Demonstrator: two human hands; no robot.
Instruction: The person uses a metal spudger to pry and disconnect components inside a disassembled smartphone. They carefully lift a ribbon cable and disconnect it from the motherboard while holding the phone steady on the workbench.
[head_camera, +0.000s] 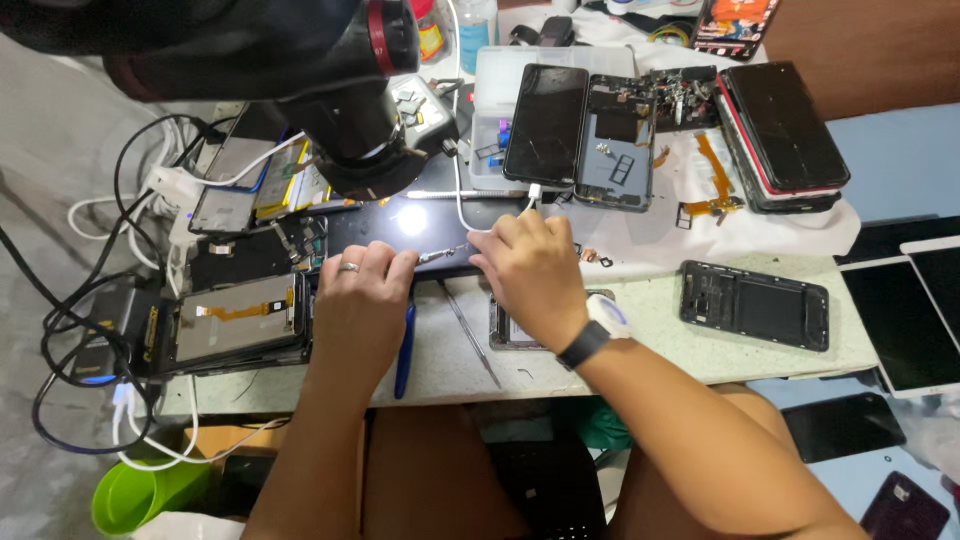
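Both hands meet at the middle of the workbench (700, 360), under a microscope (350, 130). The left hand (358, 300), wearing a ring, and the right hand (530, 275) each pinch an end of a small metal tool (443, 254), fingers closed on it, above a dark phone (420, 225). A blue-handled tool (404, 350) and a thin metal pry tool (472, 335) lie near the front edge; a phone frame (755, 305) sits toward the right edge.

My right hand (535, 275) covers most of the opened phone (512, 330) under it, and the small metal piece (442, 254) between my fingertips is too small to identify. The microscope (300, 70) is blurred, cut off by the top edge, and hides the bench behind it. The white tablets (915, 310) run off the right edge.
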